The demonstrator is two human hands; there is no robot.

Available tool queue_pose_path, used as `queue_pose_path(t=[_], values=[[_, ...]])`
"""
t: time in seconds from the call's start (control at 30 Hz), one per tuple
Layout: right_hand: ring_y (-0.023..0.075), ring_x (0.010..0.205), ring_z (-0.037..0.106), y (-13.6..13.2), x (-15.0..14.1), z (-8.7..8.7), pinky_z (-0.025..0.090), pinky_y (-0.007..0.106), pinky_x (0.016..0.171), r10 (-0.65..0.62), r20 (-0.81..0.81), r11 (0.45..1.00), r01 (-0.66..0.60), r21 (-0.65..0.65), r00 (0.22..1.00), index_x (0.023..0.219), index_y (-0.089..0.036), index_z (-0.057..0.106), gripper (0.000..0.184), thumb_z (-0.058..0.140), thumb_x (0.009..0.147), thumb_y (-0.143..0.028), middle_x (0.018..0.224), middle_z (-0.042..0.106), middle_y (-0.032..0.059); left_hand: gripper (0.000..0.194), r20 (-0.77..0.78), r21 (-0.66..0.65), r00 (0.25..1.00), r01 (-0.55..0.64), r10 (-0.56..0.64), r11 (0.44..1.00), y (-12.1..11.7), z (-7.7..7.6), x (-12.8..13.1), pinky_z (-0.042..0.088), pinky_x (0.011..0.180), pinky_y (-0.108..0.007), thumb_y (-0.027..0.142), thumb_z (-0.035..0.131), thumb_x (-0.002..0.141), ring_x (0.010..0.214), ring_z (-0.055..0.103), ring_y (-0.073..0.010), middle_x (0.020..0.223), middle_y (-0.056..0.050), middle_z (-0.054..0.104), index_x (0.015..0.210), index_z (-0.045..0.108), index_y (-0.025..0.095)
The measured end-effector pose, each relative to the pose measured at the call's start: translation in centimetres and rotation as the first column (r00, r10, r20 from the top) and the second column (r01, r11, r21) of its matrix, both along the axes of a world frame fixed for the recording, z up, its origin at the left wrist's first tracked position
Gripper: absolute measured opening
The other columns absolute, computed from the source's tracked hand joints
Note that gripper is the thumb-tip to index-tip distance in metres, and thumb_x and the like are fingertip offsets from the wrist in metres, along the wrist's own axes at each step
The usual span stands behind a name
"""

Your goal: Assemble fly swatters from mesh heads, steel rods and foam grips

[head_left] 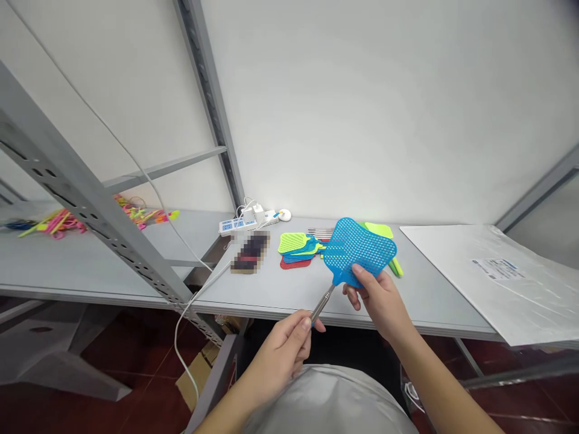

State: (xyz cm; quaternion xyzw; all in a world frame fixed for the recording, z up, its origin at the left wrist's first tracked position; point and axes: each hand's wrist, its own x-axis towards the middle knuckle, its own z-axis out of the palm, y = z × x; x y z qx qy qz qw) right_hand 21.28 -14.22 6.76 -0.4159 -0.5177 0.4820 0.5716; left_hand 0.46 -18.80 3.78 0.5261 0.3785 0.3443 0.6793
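A blue fly swatter with a perforated head is held in front of me, above the table's front edge. My left hand is closed around its metal handle, low down. With thumb and fingers, my right hand pinches the lower right edge of the blue head. Behind it on the table lie more swatter heads: a yellow-green one, blue ones beneath it and a red one at the bottom. Several metal rods lie at the back, partly hidden by the blue head. A green handle shows to its right.
A power strip with plugs stands by the wall. A pixelated dark object lies left of the swatters. A large white package covers the right side. A grey shelf post and a white cable cross the left.
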Motion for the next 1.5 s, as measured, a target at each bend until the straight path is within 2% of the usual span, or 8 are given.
queue_pose_path(t=[0.47,0.6,0.73,0.87,1.0,1.2,1.37,1.5], values=[[0.0092,0.044,0.029,4.3,0.4,0.6,0.045,0.030,0.061,0.049,0.006,0.995,-0.049,-0.087,0.999,0.065,-0.023,0.042,0.041,0.061,0.091,-0.049,0.043,0.030,-0.0105,0.034,0.386,-0.373,0.922,0.193,-0.038,0.907,3.1,2.1,3.3,0.018,0.034,-0.017,0.055,0.045,0.097,0.033,0.010,-0.0040,0.052,0.012,0.026,0.089,0.052,0.023],[0.0094,0.046,0.030,5.7,1.6,-0.1,0.033,0.026,0.051,-0.010,0.006,0.992,0.010,-0.125,1.000,0.063,-0.023,0.040,0.044,0.059,0.092,-0.049,0.046,0.034,-0.0081,0.034,0.267,-0.296,0.959,0.177,-0.097,0.939,5.9,2.6,4.6,0.029,0.036,-0.020,0.051,0.038,0.099,0.030,0.016,-0.0044,0.054,0.011,0.033,0.088,0.053,0.022],[0.0109,0.051,0.035,6.7,2.4,-1.4,0.030,0.026,0.051,-0.046,0.050,0.988,0.053,-0.145,0.998,0.062,-0.022,0.042,0.044,0.060,0.091,-0.051,0.050,0.038,-0.0055,0.034,-0.137,0.007,0.990,0.019,-0.018,1.000,8.3,3.3,5.5,0.029,0.045,-0.023,0.049,0.038,0.099,0.042,0.032,-0.0091,0.060,0.007,0.039,0.092,0.056,0.021],[0.0129,0.056,0.043,7.4,1.9,-2.3,0.037,0.027,0.057,0.028,0.102,0.982,-0.008,-0.188,0.994,0.064,-0.021,0.048,0.042,0.064,0.088,-0.051,0.055,0.044,-0.0035,0.033,-0.555,0.345,0.817,0.057,0.155,0.937,10.3,3.5,6.6,0.029,0.056,-0.026,0.042,0.032,0.102,0.062,0.049,-0.0165,0.066,0.003,0.052,0.093,0.058,0.025],[0.0168,0.068,0.054,8.3,1.9,-3.0,0.044,0.030,0.070,-0.003,0.101,0.984,0.020,-0.174,0.995,0.064,-0.021,0.055,0.040,0.060,0.089,-0.051,0.063,0.054,0.0005,0.029,-0.792,0.399,0.576,0.237,0.202,0.886,12.2,3.4,7.5,0.024,0.055,-0.028,0.031,0.029,0.103,0.063,0.059,-0.0192,0.073,0.001,0.065,0.094,0.056,0.027],[0.0124,0.062,0.047,10.8,7.5,-2.8,0.048,0.033,0.081,-0.476,-0.201,0.878,0.448,-0.171,0.856,0.074,-0.023,0.061,0.024,0.074,0.082,-0.041,0.061,0.048,-0.0053,0.027,-0.946,0.253,0.291,0.395,0.141,0.883,14.1,4.8,6.4,0.020,0.052,-0.028,0.033,0.033,0.102,0.067,0.066,-0.0234,0.071,0.001,0.067,0.085,0.052,0.025],[0.0097,0.060,0.043,11.0,8.1,-3.0,0.049,0.032,0.081,-0.465,-0.369,0.884,0.397,-0.247,0.805,0.083,-0.023,0.064,0.022,0.073,0.083,-0.043,0.064,0.049,-0.0060,0.029,-0.970,0.226,0.184,0.458,0.157,0.860,15.5,5.5,5.1,0.028,0.055,-0.029,0.030,0.035,0.102,0.073,0.066,-0.0245,0.080,-0.001,0.068,0.086,0.058,0.024],[0.0145,0.068,0.054,9.9,4.6,-4.1,0.047,0.032,0.079,-0.278,-0.331,0.932,0.169,-0.320,0.902,0.089,-0.022,0.066,0.028,0.071,0.084,-0.049,0.060,0.054,-0.0030,0.025,-0.871,0.491,0.299,0.468,0.391,0.735,16.2,4.5,4.8,0.040,0.075,-0.041,0.023,0.041,0.100,0.084,0.063,-0.0265,0.087,-0.004,0.067,0.091,0.064,0.024]])
